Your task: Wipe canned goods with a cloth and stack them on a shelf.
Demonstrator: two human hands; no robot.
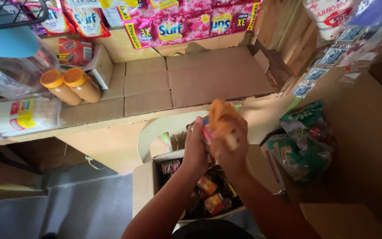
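Both my hands are raised together over an open cardboard box (149,179) full of small tins and packets. My right hand (231,148) grips an orange packet (222,116), blurred by motion. Pressed against the packet's left side, my left hand (195,148) also holds it, with a bit of pink and blue wrapper showing between the fingers. The box sits on a pale plastic chair (164,128) below a shelf lined with flattened cardboard (191,79).
Two orange-lidded jars (74,86) lie at the shelf's left beside a small red carton (74,52) and a clear bag of white sticks (21,116). Pink sachet packs (177,20) hang at the back. A green bag of goods (303,144) sits right of the box.
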